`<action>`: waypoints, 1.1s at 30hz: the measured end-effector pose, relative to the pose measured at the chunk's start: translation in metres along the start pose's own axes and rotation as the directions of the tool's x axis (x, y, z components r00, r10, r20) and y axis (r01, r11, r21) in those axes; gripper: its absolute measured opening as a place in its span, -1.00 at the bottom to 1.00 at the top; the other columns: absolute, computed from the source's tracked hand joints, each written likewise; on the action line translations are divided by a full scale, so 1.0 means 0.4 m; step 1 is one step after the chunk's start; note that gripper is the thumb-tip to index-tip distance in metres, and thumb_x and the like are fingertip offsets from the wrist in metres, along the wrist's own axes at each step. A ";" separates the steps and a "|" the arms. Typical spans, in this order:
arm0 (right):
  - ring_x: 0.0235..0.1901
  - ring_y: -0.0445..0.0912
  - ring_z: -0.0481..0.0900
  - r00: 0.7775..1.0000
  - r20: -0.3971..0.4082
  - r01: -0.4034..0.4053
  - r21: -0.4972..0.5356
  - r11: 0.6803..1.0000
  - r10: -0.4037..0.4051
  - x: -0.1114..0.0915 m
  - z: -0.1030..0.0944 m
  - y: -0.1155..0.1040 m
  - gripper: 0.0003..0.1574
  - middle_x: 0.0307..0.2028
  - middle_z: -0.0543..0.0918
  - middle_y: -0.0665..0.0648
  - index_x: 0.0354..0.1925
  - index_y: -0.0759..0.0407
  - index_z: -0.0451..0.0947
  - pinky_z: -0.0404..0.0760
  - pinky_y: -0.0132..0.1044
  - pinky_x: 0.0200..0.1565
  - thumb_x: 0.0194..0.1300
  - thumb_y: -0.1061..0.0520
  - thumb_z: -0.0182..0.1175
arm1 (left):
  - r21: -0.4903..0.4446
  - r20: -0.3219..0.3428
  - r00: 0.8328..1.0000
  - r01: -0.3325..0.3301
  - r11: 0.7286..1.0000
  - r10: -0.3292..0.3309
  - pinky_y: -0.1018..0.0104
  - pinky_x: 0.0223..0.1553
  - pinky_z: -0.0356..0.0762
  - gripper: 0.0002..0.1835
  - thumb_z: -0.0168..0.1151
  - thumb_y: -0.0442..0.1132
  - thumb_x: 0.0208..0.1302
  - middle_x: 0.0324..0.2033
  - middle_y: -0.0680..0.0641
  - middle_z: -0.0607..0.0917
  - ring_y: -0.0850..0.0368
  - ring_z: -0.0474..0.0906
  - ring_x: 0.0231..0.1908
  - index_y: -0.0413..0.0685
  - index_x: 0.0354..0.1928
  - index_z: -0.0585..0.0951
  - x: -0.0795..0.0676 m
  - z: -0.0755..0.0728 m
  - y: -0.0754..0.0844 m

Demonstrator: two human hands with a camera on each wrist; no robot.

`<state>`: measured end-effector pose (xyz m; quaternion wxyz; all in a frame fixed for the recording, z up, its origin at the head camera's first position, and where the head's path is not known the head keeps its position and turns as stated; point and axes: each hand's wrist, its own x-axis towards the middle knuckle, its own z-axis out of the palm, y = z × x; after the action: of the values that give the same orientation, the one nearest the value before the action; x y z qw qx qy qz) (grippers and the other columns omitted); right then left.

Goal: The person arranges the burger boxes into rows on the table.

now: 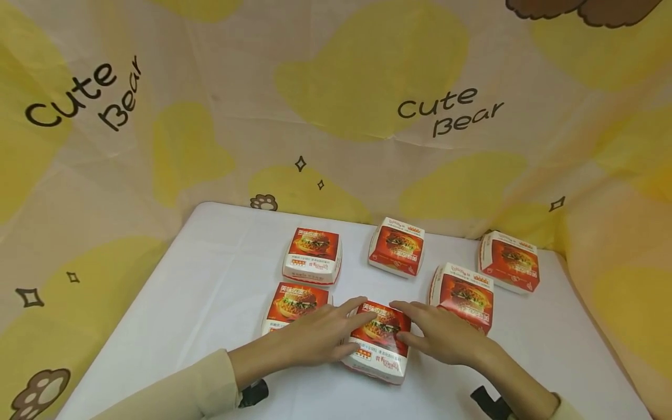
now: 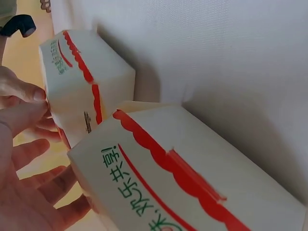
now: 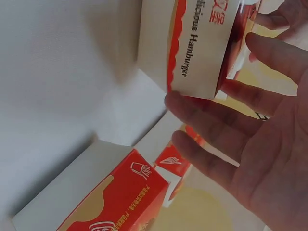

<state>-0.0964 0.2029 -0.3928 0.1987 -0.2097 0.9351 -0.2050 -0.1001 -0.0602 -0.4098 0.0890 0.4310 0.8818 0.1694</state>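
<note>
A hamburger box [image 1: 381,335], red and white with a burger picture on its lid, sits at the front middle of the table. My left hand [image 1: 325,331] lies over its left side, fingers spread and fairly straight. From the right, my right hand [image 1: 443,331] reaches to the same box, index finger at its back edge and thumb over the lid. In the right wrist view, the fingers of the right hand [image 3: 269,130] are extended beside the box's printed side [image 3: 202,48]. In the left wrist view, the left hand [image 2: 29,192] is spread near two boxes.
A second hamburger box [image 1: 294,303] is partly under my left forearm. Another box [image 1: 464,300] stands just beyond my right hand. Three more boxes stand farther back: left [image 1: 313,254], middle [image 1: 397,248] and right [image 1: 509,262]. A patterned yellow cloth [image 1: 336,116] hangs behind the white table [image 1: 173,326].
</note>
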 end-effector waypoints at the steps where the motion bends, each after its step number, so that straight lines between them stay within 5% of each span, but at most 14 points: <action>1: 0.17 0.20 0.55 1.000 -0.001 0.005 0.002 1.000 -0.005 0.001 0.001 0.001 -0.23 0.21 0.58 0.22 0.34 0.10 0.44 0.56 0.22 0.06 0.28 -0.17 0.33 | 0.009 0.000 1.000 0.000 1.000 0.000 0.34 -0.19 0.63 -0.38 0.29 0.00 0.33 0.37 -0.10 0.41 0.16 0.63 -0.26 0.14 0.41 0.42 0.001 0.001 -0.001; 10: 0.24 0.23 0.48 0.999 0.013 0.031 0.039 0.999 -0.032 0.001 0.010 0.010 -0.17 0.28 0.51 0.23 0.39 0.08 0.38 0.51 0.26 0.10 0.29 -0.23 0.30 | 0.050 0.048 0.998 0.036 0.998 -0.038 0.12 0.05 0.60 -0.34 0.28 0.16 0.31 0.35 -0.12 0.45 0.00 0.65 0.03 0.08 0.38 0.46 0.001 0.003 -0.006; 33: 0.25 0.17 0.48 0.997 -0.033 0.073 0.004 0.997 -0.073 0.005 0.013 0.018 -0.21 0.28 0.51 0.18 0.40 0.07 0.36 0.53 0.19 0.11 0.33 -0.18 0.28 | 0.112 0.034 0.999 0.026 0.993 -0.030 0.13 0.07 0.59 -0.34 0.25 0.15 0.34 0.35 -0.18 0.45 -0.04 0.65 0.04 -0.03 0.36 0.48 0.008 -0.002 -0.012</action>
<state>-0.0981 0.2062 -0.4010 0.1763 -0.2400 0.9294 -0.2179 -0.1059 -0.0606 -0.4109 0.0830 0.4258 0.8942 0.1107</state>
